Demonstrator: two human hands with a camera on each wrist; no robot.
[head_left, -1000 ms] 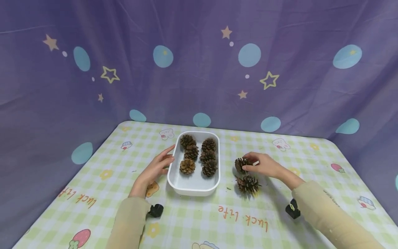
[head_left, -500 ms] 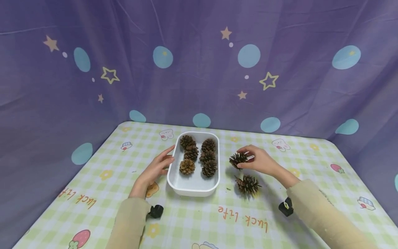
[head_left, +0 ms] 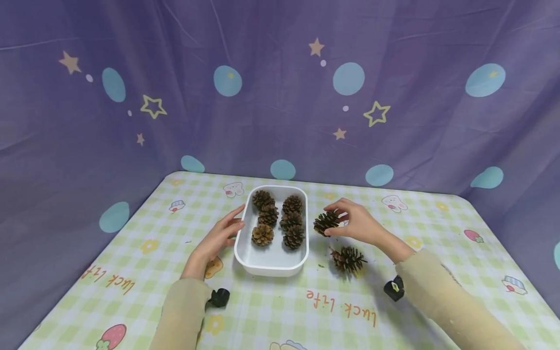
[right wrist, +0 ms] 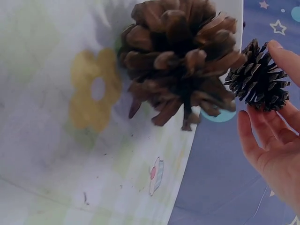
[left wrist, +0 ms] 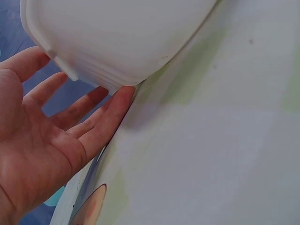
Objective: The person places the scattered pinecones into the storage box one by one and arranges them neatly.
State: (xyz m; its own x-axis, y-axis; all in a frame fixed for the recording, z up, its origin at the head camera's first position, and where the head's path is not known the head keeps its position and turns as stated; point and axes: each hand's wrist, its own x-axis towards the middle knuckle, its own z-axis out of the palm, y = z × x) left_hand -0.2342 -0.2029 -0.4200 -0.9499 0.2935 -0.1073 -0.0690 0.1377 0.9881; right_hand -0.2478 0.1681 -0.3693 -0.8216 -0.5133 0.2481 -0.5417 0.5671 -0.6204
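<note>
My right hand [head_left: 356, 222] pinches a brown pine cone [head_left: 326, 222] between thumb and fingers, just right of the white tub; the right wrist view shows that pine cone [right wrist: 260, 78] held off the table. A second loose pine cone [head_left: 348, 260] lies on the cloth below that hand, large in the right wrist view. In the white tub [head_left: 272, 270] several pine cones sit in two columns, with a lighter one [head_left: 262, 235] at the left column's near end. My left hand [head_left: 217, 239] touches the tub's left side with extended fingers, as the left wrist view shows against the tub wall [left wrist: 117, 42].
A green and white checked cloth [head_left: 262, 316] with printed pictures covers the table. Behind it hangs a purple curtain [head_left: 280, 131] with stars and blue ovals. Black wrist cameras sit under both sleeves. Small dark crumbs lie near the loose pine cone.
The right hand has lifted its pine cone from beside the other loose one and carried it left, closer to the tub. The left hand and the tub stay in place.
</note>
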